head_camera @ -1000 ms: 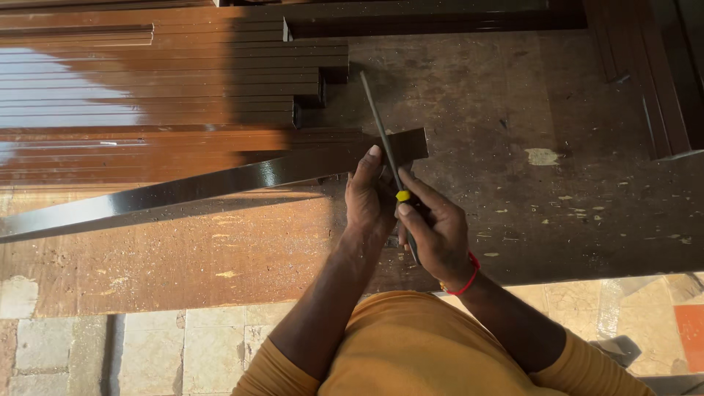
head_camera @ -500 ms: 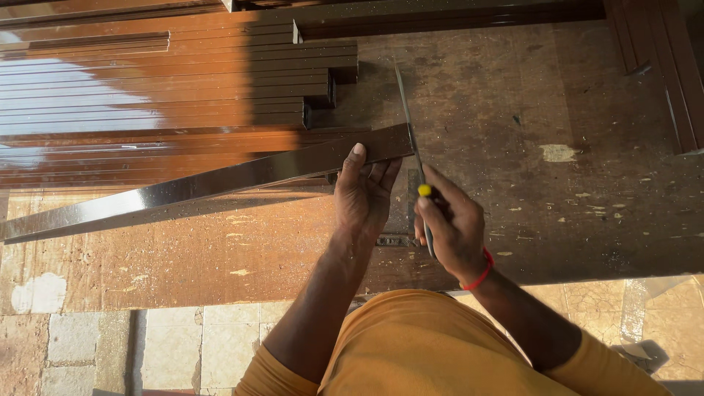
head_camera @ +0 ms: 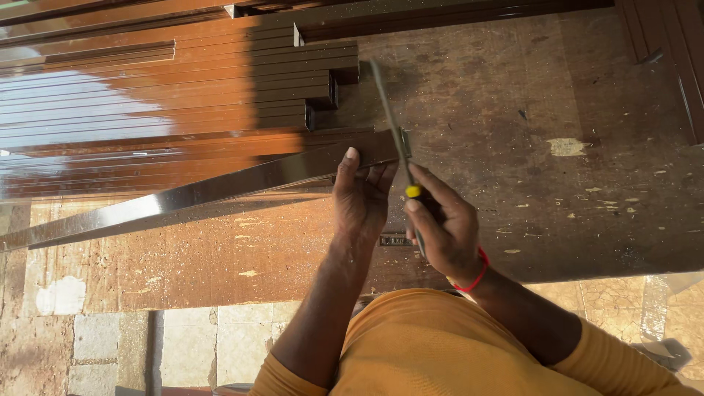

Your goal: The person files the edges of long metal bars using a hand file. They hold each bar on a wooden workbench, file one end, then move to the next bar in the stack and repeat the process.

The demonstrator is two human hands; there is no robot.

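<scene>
Our left hand (head_camera: 361,202) grips metal bar (head_camera: 191,196) on table (head_camera: 557,191); right hand (head_camera: 444,227) closed round hacksaw (head_camera: 392,125).

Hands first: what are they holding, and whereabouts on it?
The right hand grips a thin saw-like tool by its handle end. The left hand clasps the long glossy metal bar near its right end.
</scene>
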